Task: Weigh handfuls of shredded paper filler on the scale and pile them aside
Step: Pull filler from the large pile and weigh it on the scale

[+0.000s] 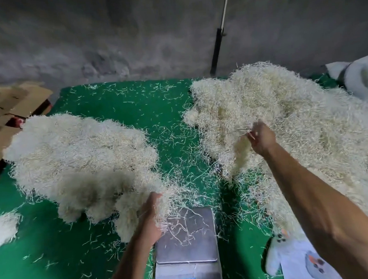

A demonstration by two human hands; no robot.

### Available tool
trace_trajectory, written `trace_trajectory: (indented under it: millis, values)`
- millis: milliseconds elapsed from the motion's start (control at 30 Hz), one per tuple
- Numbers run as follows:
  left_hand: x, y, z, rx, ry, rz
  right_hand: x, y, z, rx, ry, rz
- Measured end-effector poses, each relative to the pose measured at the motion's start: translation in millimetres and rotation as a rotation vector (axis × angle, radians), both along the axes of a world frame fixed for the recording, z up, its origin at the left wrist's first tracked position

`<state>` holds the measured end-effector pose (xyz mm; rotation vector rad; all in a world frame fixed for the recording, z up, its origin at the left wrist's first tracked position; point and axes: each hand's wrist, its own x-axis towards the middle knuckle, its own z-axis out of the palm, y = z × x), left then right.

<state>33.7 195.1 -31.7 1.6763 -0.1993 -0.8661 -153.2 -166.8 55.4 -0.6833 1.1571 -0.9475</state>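
Note:
A metal scale sits at the bottom centre on the green mat, its platform bearing only a few loose strands. A large heap of cream shredded paper lies to the right. A second pile spreads on the left. My right hand grips a hanging tuft of shreds, lifted above the right heap's near edge. My left hand, fingers straight, presses against the left pile's near edge, just left of the scale.
Flattened cardboard boxes lie at the far left. A black pole stands against the grey wall. White bags sit at the far right, printed fabric at the bottom right, and a small shred clump at the left edge.

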Motion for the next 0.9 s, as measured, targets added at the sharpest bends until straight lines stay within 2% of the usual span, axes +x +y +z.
trace_trajectory:
  millis: [33,67,100,133,167,200,233,267,300,367,433,500,600,667,767,833,900]
  values:
    - [0,-4,-3,-0.025,0.024,0.014,0,2,-2,-0.025,0.042,0.03]
    - [0,-6,-7,-0.117,0.137,0.058,-2,6,-7,-0.065,0.165,0.098]
    - [2,-7,-13,-0.217,0.251,0.065,-5,11,-12,-0.128,0.416,0.226]
    - [1,-9,-14,-0.24,0.359,0.022,-10,18,-18,-0.205,0.76,0.383]
    - [-1,-8,-9,-0.266,0.369,-0.003,-13,26,-25,-0.295,1.123,0.498]
    - [-4,-9,-11,-0.237,0.352,-0.036,-14,37,-33,-0.404,1.391,0.538]
    - [-5,-15,-15,-0.191,0.416,-0.028,-12,49,-40,-0.523,1.513,0.524]
    - [-7,-18,-18,-0.093,0.415,-0.046,-8,66,-45,-0.614,1.464,0.497]
    - [-11,-20,-17,0.02,0.374,-0.042,-4,88,-49,-0.67,1.315,0.514]
    - [-23,-18,-11,0.135,0.272,-0.024,7,139,-58,-0.662,0.901,0.714]
    - [-35,-10,-11,0.053,0.266,-0.103,13,197,-63,-0.538,0.601,1.024]
    - [-40,2,-12,-0.042,0.257,-0.235,14,241,-77,-0.432,0.463,1.158]
    - [-42,17,-8,-0.005,0.163,-0.27,8,270,-90,-0.398,0.378,0.875]
    - [-44,28,-4,0.071,-0.022,-0.19,0,277,-88,-0.389,0.352,0.729]
    - [-42,50,-11,0.146,-0.283,-0.166,-8,286,-84,-0.481,0.514,0.782]
    - [-43,63,-12,0.178,-0.322,-0.233,-17,289,-86,-0.56,0.649,0.788]
    - [-42,76,-15,0.162,-0.315,-0.293,-32,293,-92,-0.557,0.622,0.641]
